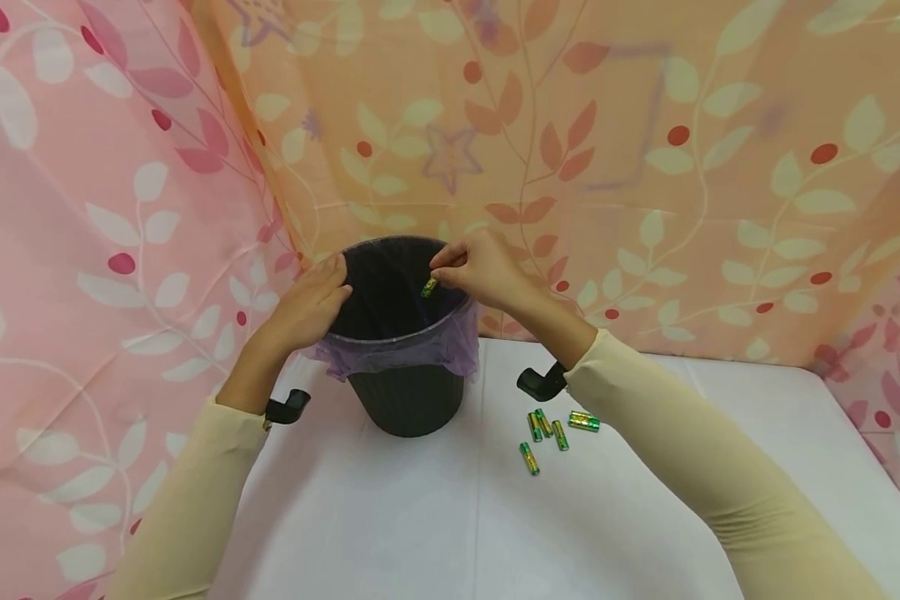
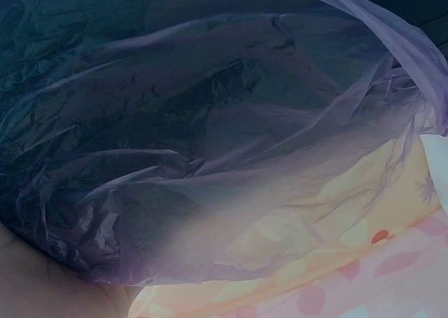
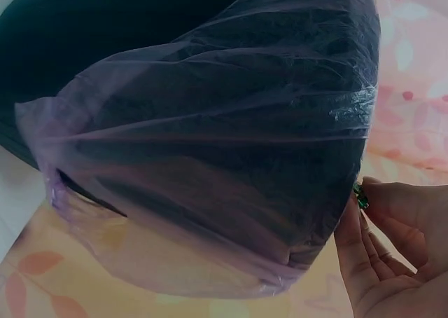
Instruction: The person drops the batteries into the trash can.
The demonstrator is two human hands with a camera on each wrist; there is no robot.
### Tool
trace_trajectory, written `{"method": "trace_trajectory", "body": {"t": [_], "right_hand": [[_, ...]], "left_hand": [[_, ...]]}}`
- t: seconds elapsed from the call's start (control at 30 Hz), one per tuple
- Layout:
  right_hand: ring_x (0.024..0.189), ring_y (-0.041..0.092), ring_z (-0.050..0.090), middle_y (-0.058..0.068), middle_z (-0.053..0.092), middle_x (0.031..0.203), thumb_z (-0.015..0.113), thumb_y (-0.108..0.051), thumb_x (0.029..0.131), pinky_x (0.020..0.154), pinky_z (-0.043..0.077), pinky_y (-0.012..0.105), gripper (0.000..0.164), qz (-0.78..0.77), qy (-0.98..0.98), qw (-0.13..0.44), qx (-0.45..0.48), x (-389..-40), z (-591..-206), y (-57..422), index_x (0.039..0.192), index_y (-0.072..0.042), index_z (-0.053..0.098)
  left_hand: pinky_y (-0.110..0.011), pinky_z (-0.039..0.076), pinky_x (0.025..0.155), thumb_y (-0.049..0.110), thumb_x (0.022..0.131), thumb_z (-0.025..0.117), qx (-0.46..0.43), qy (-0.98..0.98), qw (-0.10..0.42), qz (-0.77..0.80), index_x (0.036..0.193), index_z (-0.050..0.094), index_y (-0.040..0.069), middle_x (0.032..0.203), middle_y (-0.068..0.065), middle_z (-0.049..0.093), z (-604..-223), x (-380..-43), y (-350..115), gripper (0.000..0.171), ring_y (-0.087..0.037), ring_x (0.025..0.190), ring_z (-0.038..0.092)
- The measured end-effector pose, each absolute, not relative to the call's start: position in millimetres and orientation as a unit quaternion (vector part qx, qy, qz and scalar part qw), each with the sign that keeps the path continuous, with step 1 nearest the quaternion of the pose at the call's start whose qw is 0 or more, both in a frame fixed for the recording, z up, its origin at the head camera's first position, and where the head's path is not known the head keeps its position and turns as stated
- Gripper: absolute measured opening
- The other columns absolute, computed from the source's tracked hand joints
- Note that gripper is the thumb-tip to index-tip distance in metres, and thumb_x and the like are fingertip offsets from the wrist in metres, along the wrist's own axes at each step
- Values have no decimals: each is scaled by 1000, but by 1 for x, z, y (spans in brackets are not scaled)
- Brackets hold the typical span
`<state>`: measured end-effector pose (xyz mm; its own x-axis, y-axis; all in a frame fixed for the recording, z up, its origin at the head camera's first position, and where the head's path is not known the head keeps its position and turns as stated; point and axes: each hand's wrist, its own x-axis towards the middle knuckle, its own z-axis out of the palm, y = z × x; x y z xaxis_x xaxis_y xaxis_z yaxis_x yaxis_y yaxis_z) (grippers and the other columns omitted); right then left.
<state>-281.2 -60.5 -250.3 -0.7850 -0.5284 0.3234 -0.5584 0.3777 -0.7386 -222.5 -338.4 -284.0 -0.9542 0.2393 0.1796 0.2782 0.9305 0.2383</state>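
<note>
A dark trash bin stands on the white table, lined with a thin purple plastic bag folded out over its rim. My left hand rests on the bin's left rim with its fingers fairly straight; only a bit of it shows in the left wrist view. Over the right side of the opening, my right hand pinches a green and yellow battery between thumb and fingers. In the right wrist view, the battery's end peeks out beside the bag-covered rim.
Several green and yellow batteries lie loose on the white tablecloth, right of the bin. One pair lies side by side. Flowered cloth hangs behind the table, and pink patterned cloth hangs at the left.
</note>
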Motion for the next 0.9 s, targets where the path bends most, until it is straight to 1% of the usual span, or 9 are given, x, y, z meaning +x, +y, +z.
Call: {"method": "trace_trajectory", "body": {"t": [0.07, 0.27, 0.33, 0.43, 0.53, 0.6, 0.67, 0.8, 0.9], "right_hand": [[72, 10, 65, -3, 71, 83, 71, -11, 83, 63, 54, 25, 9, 452, -829, 21, 328, -283, -250, -63, 90, -10, 75], [69, 13, 67, 1, 71, 81, 70, -8, 83, 65, 55, 25, 7, 457, -825, 23, 332, -285, -249, -70, 89, -8, 74], [69, 13, 67, 1, 71, 81, 70, -9, 83, 65, 55, 24, 6, 457, -824, 23, 335, -285, -249, -72, 89, -9, 73], [72, 11, 67, 0, 71, 85, 71, -11, 83, 68, 54, 23, 10, 457, -821, 16, 342, -285, -250, -77, 93, -9, 73], [79, 7, 67, 1, 71, 93, 71, -13, 84, 72, 54, 21, 16, 454, -817, 5, 355, -286, -251, -81, 99, -9, 73], [83, 5, 67, 0, 71, 96, 71, -15, 84, 74, 53, 20, 18, 447, -817, 3, 364, -285, -252, -82, 101, -11, 72], [85, 5, 66, -1, 71, 96, 71, -16, 85, 75, 53, 20, 16, 439, -818, 3, 372, -285, -253, -81, 101, -12, 73], [83, 5, 65, -7, 70, 91, 69, -19, 86, 74, 53, 22, 11, 426, -824, 7, 374, -284, -255, -74, 96, -16, 73], [83, 7, 65, -9, 69, 90, 68, -20, 87, 73, 53, 23, 9, 430, -825, 6, 367, -284, -257, -67, 95, -18, 73]], "left_hand": [[-44, 3, 116, 28, 103, 27, -132, -980, 75, -129, 146, 12, -8, 154, -22, 8, -284, -223, -338, 59, -30, 143, 3], [-43, 3, 116, 29, 103, 27, -140, -980, 79, -119, 146, 14, -9, 154, -23, 10, -282, -226, -335, 59, -31, 143, 4], [-44, 4, 116, 29, 103, 27, -142, -980, 79, -117, 146, 13, -9, 154, -23, 10, -282, -226, -334, 59, -31, 143, 4], [-45, 4, 116, 28, 103, 27, -142, -980, 78, -114, 145, 13, -9, 154, -23, 10, -282, -227, -335, 58, -31, 143, 4], [-44, 3, 116, 27, 103, 27, -139, -981, 74, -117, 145, 13, -9, 154, -23, 9, -282, -226, -335, 58, -31, 143, 3], [-43, 3, 116, 28, 103, 27, -136, -980, 72, -122, 146, 12, -9, 154, -22, 8, -282, -226, -335, 58, -31, 143, 3], [-44, 3, 116, 29, 103, 27, -132, -980, 68, -134, 146, 11, -7, 155, -20, 7, -282, -226, -334, 59, -29, 143, 2], [-44, 2, 116, 32, 103, 25, -125, -979, 60, -152, 147, 8, -5, 156, -17, 4, -280, -225, -332, 60, -27, 144, -1], [-44, 2, 116, 32, 103, 25, -121, -978, 55, -158, 148, 7, -4, 156, -15, 2, -279, -224, -331, 60, -26, 144, -2]]}}
